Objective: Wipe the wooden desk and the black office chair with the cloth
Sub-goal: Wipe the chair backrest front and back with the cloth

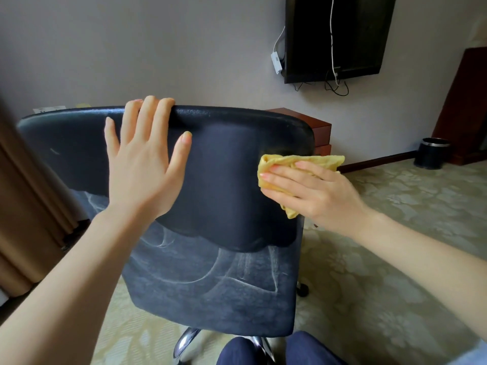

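Two hands on the black office chair (210, 285): left hand (142, 164) flat on the backrest (237, 143), fingertips (150, 101) hooked over its top edge (thumb splayed wide); right hand (313, 193), fingers straight, presses the yellow cloth (279, 162) against the backrest's right side.

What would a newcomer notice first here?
The yellow cloth stands out, pressed by the right hand against the right edge of the black chair back at centre. The left hand holds the back's top edge. Below, pale streaks cross the seat.
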{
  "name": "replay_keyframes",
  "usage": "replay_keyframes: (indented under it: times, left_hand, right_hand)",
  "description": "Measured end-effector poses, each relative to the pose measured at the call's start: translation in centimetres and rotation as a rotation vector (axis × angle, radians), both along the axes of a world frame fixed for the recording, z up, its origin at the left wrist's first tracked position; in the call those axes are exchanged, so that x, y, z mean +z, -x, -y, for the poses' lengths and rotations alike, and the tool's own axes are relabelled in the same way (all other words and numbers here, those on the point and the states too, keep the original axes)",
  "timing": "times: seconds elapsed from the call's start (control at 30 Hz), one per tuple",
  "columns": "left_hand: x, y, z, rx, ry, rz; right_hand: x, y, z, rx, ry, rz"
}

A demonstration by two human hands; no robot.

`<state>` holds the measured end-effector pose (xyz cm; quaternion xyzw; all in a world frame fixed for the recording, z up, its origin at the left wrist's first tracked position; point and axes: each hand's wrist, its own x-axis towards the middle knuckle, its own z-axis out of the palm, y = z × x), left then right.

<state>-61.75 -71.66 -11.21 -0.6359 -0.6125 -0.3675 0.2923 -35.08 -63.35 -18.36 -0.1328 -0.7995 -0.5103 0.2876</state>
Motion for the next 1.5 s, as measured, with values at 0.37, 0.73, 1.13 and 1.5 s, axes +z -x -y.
replay_keyframes:
  times: [0.37, 0.73, 1.13, 1.5]
  left_hand:
    - [-0.8, -0.3, -0.9, -0.005, -0.053, 0.044]
    - [-0.9, 0.4, -0.4, 0.035, 0.004, -0.010]
    - [-0.7, -0.2, 0.0, 0.030, 0.036, -0.011]
    - [-0.8, 0.7, 0.7, 0.001, 0.063, -0.056]
  right_hand:
    - [-1.8, 12.8, 0.3, 0.043, 0.134, -0.225]
    - [-12.3, 9.5, 0.1, -0.037, 0.388, 0.105]
    - [-9.5, -1.5, -0.9, -0.047, 0.283, 0.278]
    - [-0.3, 5.9, 0.7, -0.005, 0.047, -0.085]
